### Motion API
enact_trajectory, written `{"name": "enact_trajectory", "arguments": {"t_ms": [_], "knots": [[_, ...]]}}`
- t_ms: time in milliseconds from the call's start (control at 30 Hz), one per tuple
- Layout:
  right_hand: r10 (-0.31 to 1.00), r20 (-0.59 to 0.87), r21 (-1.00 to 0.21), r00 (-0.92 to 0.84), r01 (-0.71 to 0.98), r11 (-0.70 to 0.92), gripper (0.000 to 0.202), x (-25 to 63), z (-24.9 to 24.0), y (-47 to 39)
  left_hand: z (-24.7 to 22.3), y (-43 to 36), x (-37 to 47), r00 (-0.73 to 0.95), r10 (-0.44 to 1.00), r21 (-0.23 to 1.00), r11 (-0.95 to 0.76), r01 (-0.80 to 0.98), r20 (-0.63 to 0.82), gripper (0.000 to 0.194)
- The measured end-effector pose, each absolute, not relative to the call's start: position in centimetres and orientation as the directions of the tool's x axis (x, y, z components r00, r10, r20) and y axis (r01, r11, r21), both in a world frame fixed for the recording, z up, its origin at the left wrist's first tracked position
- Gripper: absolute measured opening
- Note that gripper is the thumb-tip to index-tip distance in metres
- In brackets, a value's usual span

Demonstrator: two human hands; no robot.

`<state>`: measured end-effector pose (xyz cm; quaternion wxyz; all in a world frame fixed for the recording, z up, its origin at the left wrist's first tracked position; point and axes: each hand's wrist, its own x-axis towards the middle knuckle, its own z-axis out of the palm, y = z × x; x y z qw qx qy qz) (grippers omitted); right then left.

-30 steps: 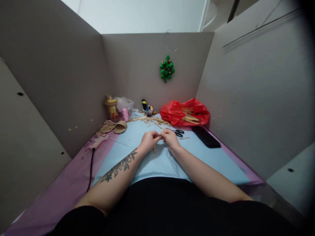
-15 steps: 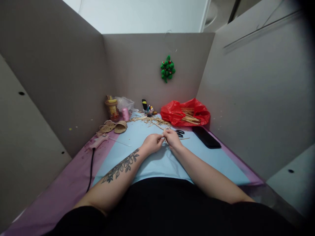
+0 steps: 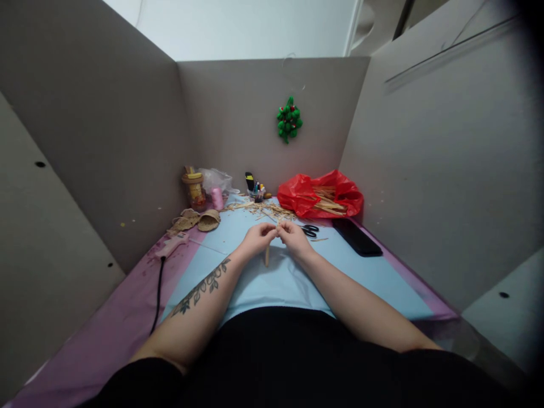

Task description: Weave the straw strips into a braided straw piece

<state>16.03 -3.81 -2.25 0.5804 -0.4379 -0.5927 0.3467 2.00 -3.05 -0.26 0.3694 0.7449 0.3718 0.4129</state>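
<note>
My left hand (image 3: 259, 238) and my right hand (image 3: 292, 237) meet fingertip to fingertip over the light blue sheet. Both are closed in a pinch on a thin straw strip (image 3: 267, 256), whose tan end hangs down below my left fingers. The part between the fingertips is small and mostly hidden. Black-handled scissors (image 3: 310, 230) lie just right of my right hand. Loose straw pieces (image 3: 272, 211) are scattered beyond the fingers.
A red bag (image 3: 297, 195) of straw and a black phone-like slab (image 3: 357, 238) lie right. Left are a pink glue gun (image 3: 172, 245) with cord, woven pieces (image 3: 208, 220), a pink thread spool (image 3: 216, 198) and a jar (image 3: 195, 190). Pens stand in a holder (image 3: 256, 194). Grey panels enclose the table.
My left hand has moved slightly forward and left, and my right hand a little left. The strip's hanging end now shows below my left fingers.
</note>
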Motion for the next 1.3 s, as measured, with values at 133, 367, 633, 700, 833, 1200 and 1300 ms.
{"name": "enact_trajectory", "arguments": {"t_ms": [133, 367, 633, 700, 833, 1200, 1300], "knots": [[0.907, 0.421, -0.889, 0.006, 0.204, 0.411, 0.013, 15.8, -2.2, -4.1, -0.4, -3.3, 1.9, 0.407, 0.875, 0.886, -0.384, 0.259, 0.26, 0.023], [0.895, 0.446, -0.847, -0.01, 0.319, 0.426, 0.005, 15.7, -2.0, -4.3, -0.5, -3.2, 1.3, 0.371, 0.897, 0.843, -0.383, 0.377, 0.241, 0.016], [0.922, 0.386, -0.918, -0.027, 0.094, 0.386, 0.015, 15.8, -2.0, -4.1, 0.6, -4.0, 1.7, 0.445, 0.885, 0.946, -0.252, 0.206, 0.14, 0.02], [0.927, 0.372, -0.927, -0.039, 0.041, 0.374, 0.017, 15.8, -1.9, -4.2, 0.6, -4.1, 1.8, 0.459, 0.881, 0.971, -0.196, 0.139, 0.113, 0.02], [0.954, 0.298, -0.954, -0.044, -0.033, 0.296, 0.02, 15.6, -1.5, -4.5, 0.3, -4.0, 1.8, 0.476, 0.875, 0.991, -0.123, 0.044, 0.088, 0.021], [0.996, 0.085, -0.988, 0.024, -0.127, 0.087, 0.028, 16.5, -1.7, -3.8, 0.8, -4.1, 1.7, 0.395, 0.91, 0.974, -0.189, 0.124, 0.127, 0.015], [1.0, 0.023, -0.99, 0.009, -0.141, 0.024, 0.026, 16.7, -1.6, -3.7, 1.0, -4.1, 1.7, 0.363, 0.917, 0.959, -0.233, 0.16, 0.163, 0.015]]}}
